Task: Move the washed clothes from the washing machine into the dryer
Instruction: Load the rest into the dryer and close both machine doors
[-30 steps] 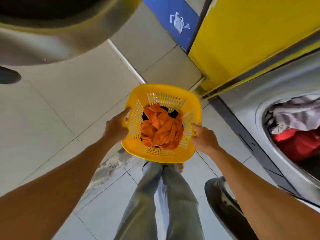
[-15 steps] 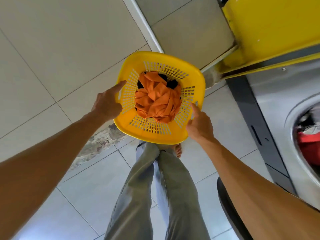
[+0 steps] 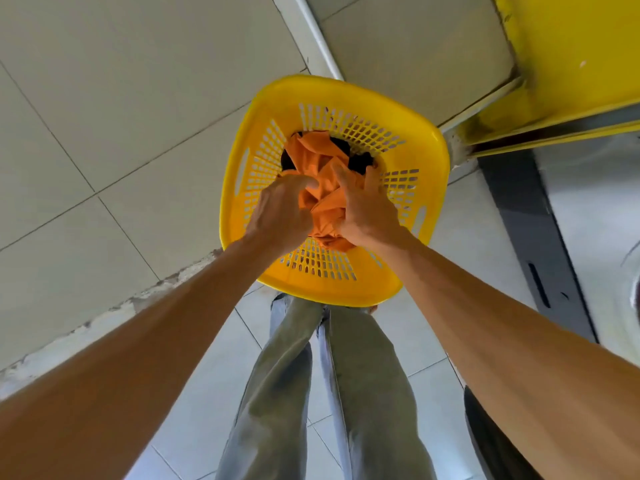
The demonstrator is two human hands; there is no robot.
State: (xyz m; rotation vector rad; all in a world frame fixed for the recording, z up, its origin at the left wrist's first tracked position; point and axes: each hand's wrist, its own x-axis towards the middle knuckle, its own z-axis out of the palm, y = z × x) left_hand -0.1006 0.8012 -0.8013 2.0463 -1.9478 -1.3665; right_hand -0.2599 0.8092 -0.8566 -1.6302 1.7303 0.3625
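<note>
A yellow plastic laundry basket (image 3: 349, 95) stands on the tiled floor just in front of my feet. Inside it lies a crumpled orange garment (image 3: 320, 157) over something dark. Both my hands are down inside the basket. My left hand (image 3: 277, 213) closes its fingers on the left side of the orange cloth. My right hand (image 3: 367, 206) grips the cloth's right side, fingers curled into the folds. The basket's bottom is hidden by the clothes and my hands.
A steel machine front (image 3: 588, 216) with a dark kick panel stands at the right, its round door edge just in view. A yellow panel (image 3: 568, 53) rises behind it. My grey trouser legs (image 3: 311, 393) fill the lower middle. Cracked floor edging runs at the left.
Both hands have left the basket's rim and gone inside onto the orange garment. The view has tilted down, and the machine's open drum with clothes is out of sight.
</note>
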